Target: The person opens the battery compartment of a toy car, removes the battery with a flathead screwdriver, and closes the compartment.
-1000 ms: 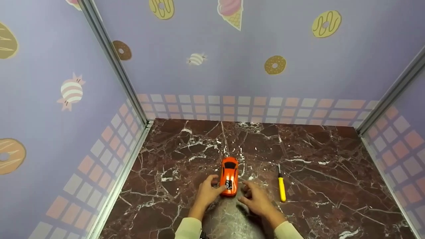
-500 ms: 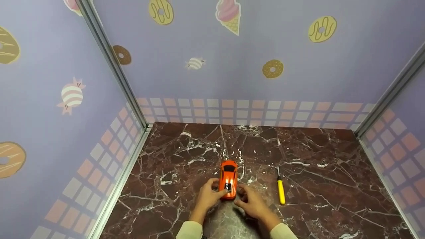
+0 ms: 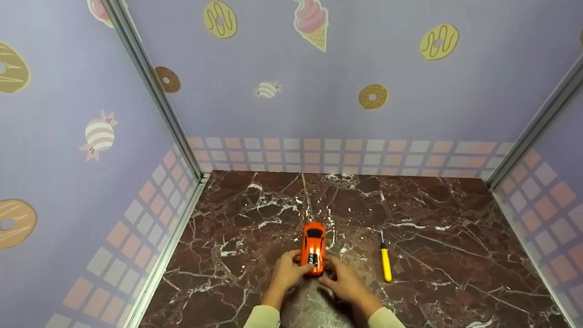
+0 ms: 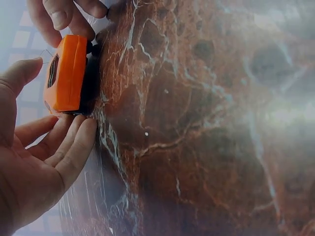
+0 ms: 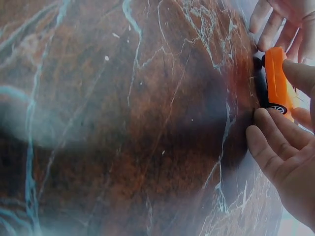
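An orange toy car (image 3: 314, 248) stands on the dark red marbled surface, its front facing away from me. My left hand (image 3: 286, 273) lies along its left side near the rear, fingertips at the lower edge. In the left wrist view that thumb is raised, with a small gap to the car (image 4: 73, 73). At the opposite side, the extended fingers of my right hand (image 3: 345, 280) touch the car by a wheel, seen in the right wrist view beside the car body (image 5: 276, 81). In the head view, the right thumb is behind the rear bumper.
A screwdriver with a yellow handle (image 3: 386, 265) lies to the right of the right hand, its tip pointing away. Lilac panels (image 3: 273, 114) with sweets printed on them enclose the marbled surface (image 3: 246, 214) at the back and both sides.
My right hand has come in leftward from beside the car until its fingers meet the car's side. The left hand keeps its place. The view has tilted slightly upward.
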Action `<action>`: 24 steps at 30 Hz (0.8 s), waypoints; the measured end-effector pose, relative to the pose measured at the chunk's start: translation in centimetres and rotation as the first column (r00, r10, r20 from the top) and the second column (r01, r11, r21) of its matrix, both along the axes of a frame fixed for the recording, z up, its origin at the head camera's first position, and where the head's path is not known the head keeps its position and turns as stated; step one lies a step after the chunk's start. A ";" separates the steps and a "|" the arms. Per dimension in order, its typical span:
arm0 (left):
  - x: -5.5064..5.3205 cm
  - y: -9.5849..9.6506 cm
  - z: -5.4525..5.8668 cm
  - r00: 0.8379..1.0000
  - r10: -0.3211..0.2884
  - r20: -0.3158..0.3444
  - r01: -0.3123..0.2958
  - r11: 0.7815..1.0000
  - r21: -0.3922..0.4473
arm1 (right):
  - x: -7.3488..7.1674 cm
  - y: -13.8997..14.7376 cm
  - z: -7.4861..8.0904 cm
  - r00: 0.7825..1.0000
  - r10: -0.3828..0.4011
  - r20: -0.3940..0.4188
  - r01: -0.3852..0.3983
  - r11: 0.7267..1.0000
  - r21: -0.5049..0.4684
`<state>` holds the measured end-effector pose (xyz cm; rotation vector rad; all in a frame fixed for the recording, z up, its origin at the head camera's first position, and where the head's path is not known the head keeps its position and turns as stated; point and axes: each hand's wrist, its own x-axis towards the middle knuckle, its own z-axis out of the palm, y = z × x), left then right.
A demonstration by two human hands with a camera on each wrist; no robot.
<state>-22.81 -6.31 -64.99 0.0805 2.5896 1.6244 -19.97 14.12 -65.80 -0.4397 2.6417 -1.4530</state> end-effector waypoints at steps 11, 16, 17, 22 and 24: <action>0.0 0.5 0.1 1.000 -0.012 -0.028 0.011 0.999 -0.038 | -0.1 -0.3 0.3 1.000 0.003 -0.002 -0.003 1.000 0.011; 0.1 0.6 0.2 0.999 -0.015 -0.037 0.014 1.000 -0.025 | -0.2 -0.2 0.3 1.000 -0.003 0.004 0.002 1.000 0.010; 0.1 0.6 0.2 0.999 -0.013 -0.044 0.012 0.999 -0.033 | -0.2 -0.2 0.2 1.000 -0.004 -0.002 0.004 1.000 0.012; 0.1 0.8 0.3 0.996 0.004 -0.089 -0.013 0.996 -0.091 | -0.3 -0.2 0.0 1.000 -0.013 -0.028 0.014 1.000 0.016; 0.1 0.8 0.3 0.996 0.014 -0.092 -0.023 0.995 -0.098 | -0.3 -0.2 0.0 0.999 -0.017 -0.027 0.017 1.000 0.013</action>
